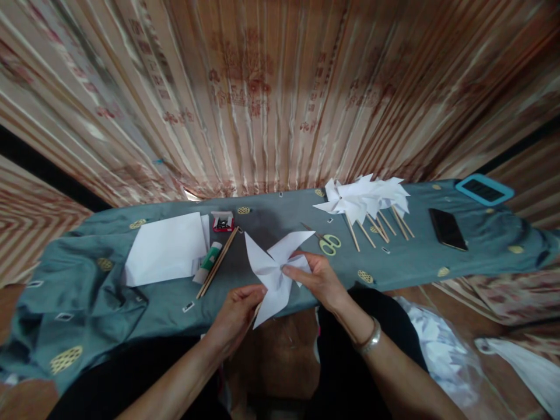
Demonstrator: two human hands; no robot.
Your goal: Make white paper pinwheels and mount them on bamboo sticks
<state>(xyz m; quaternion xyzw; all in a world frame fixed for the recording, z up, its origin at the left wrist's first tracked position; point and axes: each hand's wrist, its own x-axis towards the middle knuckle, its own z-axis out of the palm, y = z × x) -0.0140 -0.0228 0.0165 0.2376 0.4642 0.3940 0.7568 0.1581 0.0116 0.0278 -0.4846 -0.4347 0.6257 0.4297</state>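
Observation:
A white paper pinwheel [276, 280] is held up in front of me over the table's near edge. My right hand [318, 277] pinches it at the centre, thumb on the front and fingers behind the paper. My left hand [242, 306] is closed at the lower left blade, around what looks like a thin wooden stick [257, 310], mostly hidden by the fingers and paper. Behind my right hand lie green-handled scissors [329, 244]. Left of the pinwheel are loose wooden sticks [219, 262] and a green and white glue stick [210, 261].
A stack of white paper [166, 248] lies at left, near a small red box [223, 221] of dark pieces. Several pinwheels on sticks [367, 198] lie at the right rear. Beyond are a phone [447, 228] and a blue-framed device [485, 189]. A plastic bag [444, 344] sits on the floor.

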